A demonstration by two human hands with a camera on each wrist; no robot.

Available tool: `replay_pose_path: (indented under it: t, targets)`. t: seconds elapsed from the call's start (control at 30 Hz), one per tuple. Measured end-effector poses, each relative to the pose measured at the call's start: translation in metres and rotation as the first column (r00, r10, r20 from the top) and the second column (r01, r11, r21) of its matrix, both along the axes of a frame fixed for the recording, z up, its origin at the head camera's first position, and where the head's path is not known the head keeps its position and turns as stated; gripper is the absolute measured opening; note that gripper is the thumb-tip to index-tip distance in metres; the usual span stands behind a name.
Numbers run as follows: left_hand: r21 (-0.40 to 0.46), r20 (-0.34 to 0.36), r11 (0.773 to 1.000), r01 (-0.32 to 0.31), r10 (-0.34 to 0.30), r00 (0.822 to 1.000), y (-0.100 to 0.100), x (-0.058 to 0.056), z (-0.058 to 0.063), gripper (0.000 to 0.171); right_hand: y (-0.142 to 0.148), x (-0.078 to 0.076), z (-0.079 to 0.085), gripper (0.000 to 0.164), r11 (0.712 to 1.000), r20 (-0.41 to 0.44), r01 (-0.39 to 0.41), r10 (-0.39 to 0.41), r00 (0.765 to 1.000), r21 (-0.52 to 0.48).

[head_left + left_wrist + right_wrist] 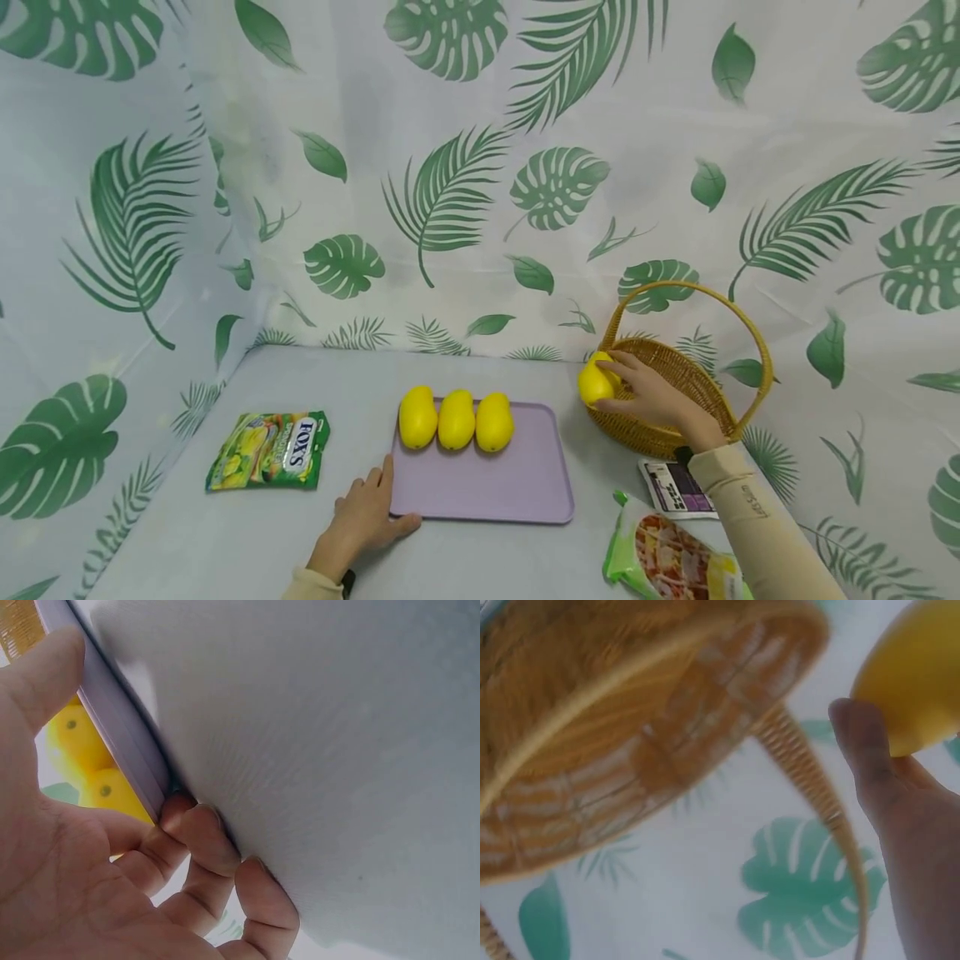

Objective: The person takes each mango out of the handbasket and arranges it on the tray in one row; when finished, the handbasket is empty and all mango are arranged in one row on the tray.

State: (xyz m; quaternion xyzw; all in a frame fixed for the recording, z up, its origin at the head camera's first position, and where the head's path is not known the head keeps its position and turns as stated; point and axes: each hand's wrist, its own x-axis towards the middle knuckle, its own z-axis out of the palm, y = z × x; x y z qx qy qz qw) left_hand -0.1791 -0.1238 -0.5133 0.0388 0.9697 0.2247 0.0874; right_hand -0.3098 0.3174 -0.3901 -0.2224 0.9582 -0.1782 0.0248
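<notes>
My right hand point(641, 392) grips a yellow mango point(597, 381) by its side, at the left rim of a wicker basket point(637, 429). In the right wrist view the thumb presses on the mango point(915, 682), which is apart from the basket's rim and handle. Three more yellow mangoes point(457, 419) lie in a row along the back of a lilac tray point(480, 492). At the tray's front left corner rests my left hand point(362, 515), index finger along the left edge and thumb at the front edge. Its other fingers point(266, 900) bend loosely against the tabletop.
A green FOX'S candy bag point(270, 450) lies left of the tray. Near my right forearm are a purple and white packet point(675, 489) and a green food bag point(667, 554). The basket's tall handle point(759, 350) arches above it. Behind hangs a leaf-patterned curtain point(450, 317).
</notes>
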Motion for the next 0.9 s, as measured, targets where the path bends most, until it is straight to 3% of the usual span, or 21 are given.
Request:
replay_pose_path:
  t: [0.2,0.37,0.63,0.9]
  targets:
    - [0.003,0.011,1.000,-0.006,0.006,1.000,0.001,0.000,-0.002,0.106,-0.028,0.006,-0.016,0.072,0.997,-0.017,-0.072,0.072,0.997,-0.031]
    - [0.002,0.011,1.000,-0.005,0.005,1.000,0.001,0.001,-0.001,0.105,-0.051,0.013,-0.036,0.071,0.992,0.018,-0.110,0.111,0.994,-0.069]
    - [0.003,0.019,1.000,-0.002,0.001,1.000,0.002,0.000,-0.002,0.105,-0.070,0.020,-0.063,0.070,0.993,0.097,-0.096,0.103,0.990,-0.073]
    - [-0.002,0.020,1.000,-0.003,0.003,1.000,0.001,0.000,-0.002,0.106,-0.075,0.021,-0.074,0.074,0.993,0.137,-0.110,0.115,0.984,-0.040]
